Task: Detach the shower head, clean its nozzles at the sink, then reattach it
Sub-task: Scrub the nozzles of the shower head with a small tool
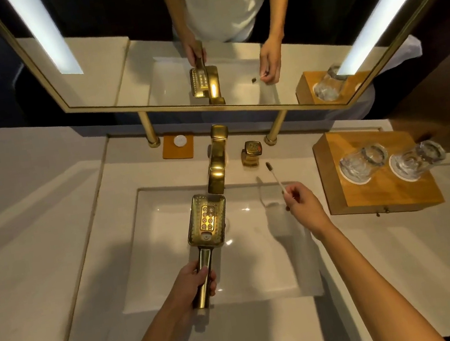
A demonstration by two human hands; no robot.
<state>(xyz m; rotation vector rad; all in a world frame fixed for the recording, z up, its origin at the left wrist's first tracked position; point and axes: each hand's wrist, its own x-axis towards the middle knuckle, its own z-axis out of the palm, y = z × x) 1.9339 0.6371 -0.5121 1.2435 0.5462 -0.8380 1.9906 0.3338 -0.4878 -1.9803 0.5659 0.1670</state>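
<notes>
- The left hand [196, 282] is wrapping its fingers around the handle of the gold shower head [207, 221], holding it over the white sink [174, 266] with the nozzle face turned up toward the camera.
- The rectangular head is sitting near the middle of the view, its far edge lying just below the spout of the gold faucet [217, 165], which is standing at 12 o'clock from it; whether the two are touching cannot be told.
- The right hand [304, 205] is pinching the lower end of a white toothbrush [276, 178] between thumb and fingertips, at about 3 o'clock from the shower head and well apart from it.
- The toothbrush is pointing up and away toward 11 o'clock, its dark bristles hanging over the counter near the gold tap handle [251, 153].
- At 2 o'clock from the sink, a wooden tray [370, 203] is carrying two clear glasses [364, 163] side by side.
- At 11 o'clock from the faucet, an orange coaster [177, 148] with a white disc on it is lying on the counter.
- The mirror [140, 51] above is reflecting both hands, the shower head and a white shirt.
</notes>
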